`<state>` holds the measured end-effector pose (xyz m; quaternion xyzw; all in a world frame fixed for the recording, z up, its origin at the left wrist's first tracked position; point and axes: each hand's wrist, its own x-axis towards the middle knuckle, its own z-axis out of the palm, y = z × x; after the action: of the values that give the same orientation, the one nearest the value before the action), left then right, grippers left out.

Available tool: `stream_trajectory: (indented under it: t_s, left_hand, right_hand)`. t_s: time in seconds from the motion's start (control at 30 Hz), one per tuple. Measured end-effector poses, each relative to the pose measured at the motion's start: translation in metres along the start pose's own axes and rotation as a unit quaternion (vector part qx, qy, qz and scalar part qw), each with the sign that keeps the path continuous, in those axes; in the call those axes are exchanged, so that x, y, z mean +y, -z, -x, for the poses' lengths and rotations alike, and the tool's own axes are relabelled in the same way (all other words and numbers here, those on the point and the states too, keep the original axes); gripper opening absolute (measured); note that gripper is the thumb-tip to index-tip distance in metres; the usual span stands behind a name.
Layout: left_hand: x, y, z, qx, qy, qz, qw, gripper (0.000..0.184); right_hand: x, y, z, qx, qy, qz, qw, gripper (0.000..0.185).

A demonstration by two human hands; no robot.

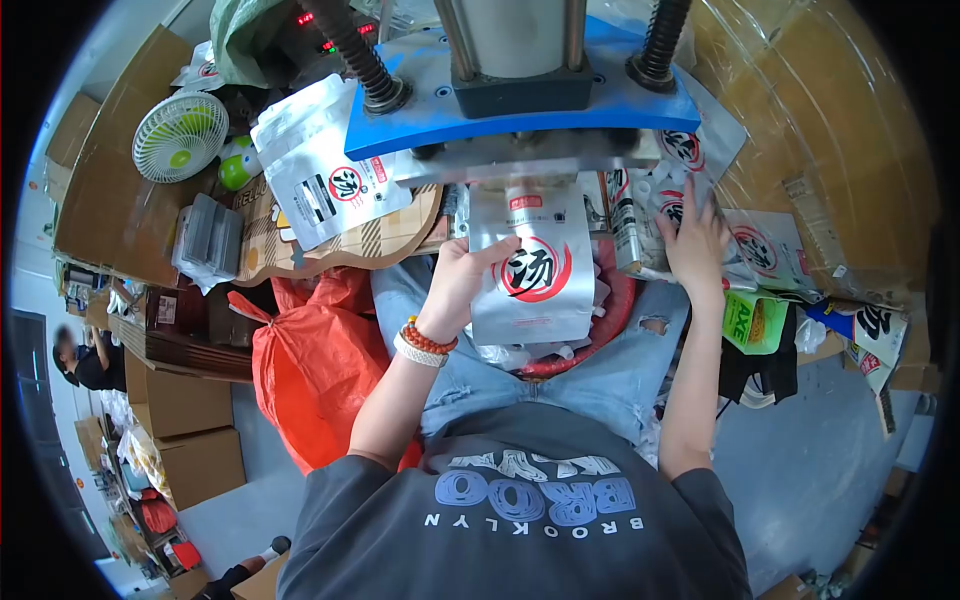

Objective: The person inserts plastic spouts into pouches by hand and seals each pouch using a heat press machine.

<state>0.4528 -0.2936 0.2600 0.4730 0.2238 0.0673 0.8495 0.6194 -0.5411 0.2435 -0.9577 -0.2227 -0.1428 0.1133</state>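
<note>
My left hand (458,288) is closed on the left edge of a silver-white pouch (535,312) printed with a red circle and a black character. The pouch's upper end lies beneath the metal bar of a blue press (620,112). To the right, my right hand (694,248) has its fingers spread over small white pieces and printed packaging (640,225); I cannot make out whether its fingertips touch them. More printed pouches (686,148) lie just beyond those fingers. Another stack of silver pouches (325,190) rests on the left side of the work surface.
A white fan (181,137) and a clear plastic box (210,236) stand at the left. An orange-red bag (310,370) hangs beside my left leg. Below the pouch is a red basin (622,300). Cardboard (850,120) walls the right side. A person (97,358) is far left.
</note>
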Motion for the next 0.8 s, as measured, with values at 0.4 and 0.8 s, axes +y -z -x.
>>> stream_trajectory:
  t_s: [0.4,0.8]
  left_hand:
    - [0.04,0.148,0.007,0.135,-0.289,-0.769,0.554,0.07]
    - [0.038,0.016,0.106,0.081,-0.445,-0.583,0.675,0.048]
  right_hand:
    - [-0.012,0.02,0.013,0.035,-0.045,-0.393,0.918,0.035]
    - [-0.123,0.113,0.057,0.141,0.333,-0.337,0.869,0.038]
